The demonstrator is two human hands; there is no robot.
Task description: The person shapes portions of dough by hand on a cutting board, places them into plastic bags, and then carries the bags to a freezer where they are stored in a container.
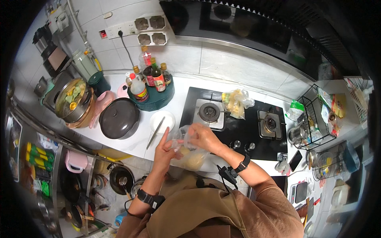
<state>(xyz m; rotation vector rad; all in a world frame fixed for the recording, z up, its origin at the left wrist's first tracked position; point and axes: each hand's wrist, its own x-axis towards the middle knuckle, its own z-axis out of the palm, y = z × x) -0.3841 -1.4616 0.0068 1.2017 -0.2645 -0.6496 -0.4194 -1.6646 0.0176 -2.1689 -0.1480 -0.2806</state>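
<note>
A clear plastic bag (195, 159) with pale yellowish pieces of food inside hangs between my hands, in front of the counter's edge. My left hand (165, 153) grips the bag's gathered neck, its index finger pointing up. On the other side, my right hand (204, 136) pinches the top of the bag. Just beyond my left hand a white bowl (166, 119) stands on the counter, with chopsticks or a similar slim utensil (156, 132) resting across its rim. A second plastic bag (236, 102) with yellowish contents lies on the black gas hob (223, 138).
A dark lidded pot (119, 119) stands left of the bowl. Sauce bottles (157, 77) crowd a green round tray (151, 102) behind it. At far left is a steel pot (70, 101) of peelings. A wire rack (315, 119) and a phone (295, 160) are on the right.
</note>
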